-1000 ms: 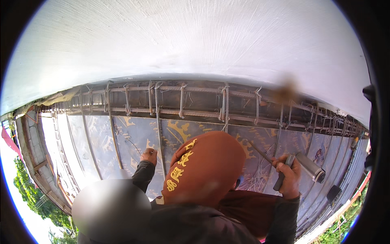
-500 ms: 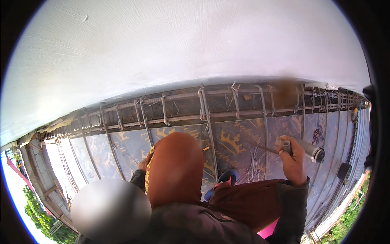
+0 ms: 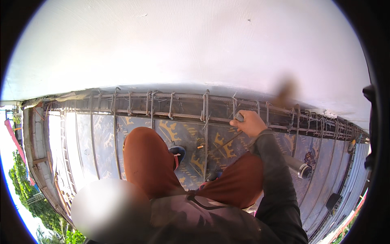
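My right hand (image 3: 252,123) is closed around the grey handle of a tie-wire hook (image 3: 239,117), just in front of the rebar cage (image 3: 189,116). The hook's thin rod slants down and left from the fist over the dark patterned panel (image 3: 189,136); its tip is hard to make out. Steel stirrups and twisted tie wires show along the cage on both sides of the hand. My left hand is out of sight. Both my knees, in rust-brown trousers, are bent below the cage.
A pale wall (image 3: 183,49) rises behind the cage. Long bars (image 3: 115,150) cross the panel at intervals. A metal flask-like cylinder (image 3: 300,167) lies beyond my right forearm, with a dark block (image 3: 334,201) farther right. A small orange stick (image 3: 200,147) lies between my knees. Block masonry (image 3: 38,138) stands at left.
My right hand has moved left and up to the cage with the hook. My left hand, seen beside my left knee earlier, is gone from view. The loose wires on the panel no longer show.
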A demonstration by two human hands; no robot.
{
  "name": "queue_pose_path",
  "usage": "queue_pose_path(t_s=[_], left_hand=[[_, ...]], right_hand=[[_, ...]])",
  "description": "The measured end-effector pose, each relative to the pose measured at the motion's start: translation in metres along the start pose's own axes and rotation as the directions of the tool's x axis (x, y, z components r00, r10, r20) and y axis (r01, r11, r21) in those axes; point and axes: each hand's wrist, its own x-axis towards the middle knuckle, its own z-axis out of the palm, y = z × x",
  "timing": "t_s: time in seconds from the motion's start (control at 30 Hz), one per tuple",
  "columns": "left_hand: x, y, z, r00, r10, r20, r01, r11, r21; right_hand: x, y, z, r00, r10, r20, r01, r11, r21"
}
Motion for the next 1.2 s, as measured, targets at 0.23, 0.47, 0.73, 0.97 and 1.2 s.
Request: queue_pose_path(t_s=[0.23,0.47,0.73,0.97,1.2], left_hand=[[-0.017,0.004,-0.013,0.996,-0.028,-0.086,0.021,0.996,-0.085],[-0.009,0.039,-0.031,0.99,-0.005,-0.139,-0.009,0.995,-0.101],[0.027,0.034,0.01,0.992,-0.062,-0.108,0.052,0.994,-0.094],[0.033,-0.021,0.036,0.989,-0.141,-0.054,0.134,0.985,-0.111],[0.084,0.059,-0.061,0.993,0.112,-0.04,-0.118,0.898,-0.424]], right_hand=[[0.038,0.016,0.01,0.969,-0.005,0.249,0.021,0.998,-0.065],[0.062,0.01,0.014,0.971,-0.002,0.239,0.023,0.996,-0.085],[0.055,0.029,0.009,0.977,0.044,0.207,-0.033,0.998,-0.055],[0.045,0.034,-0.002,0.975,0.109,0.195,-0.125,0.99,0.069],[0.052,0.009,0.009,0.945,0.161,0.285,-0.147,0.987,-0.069]])
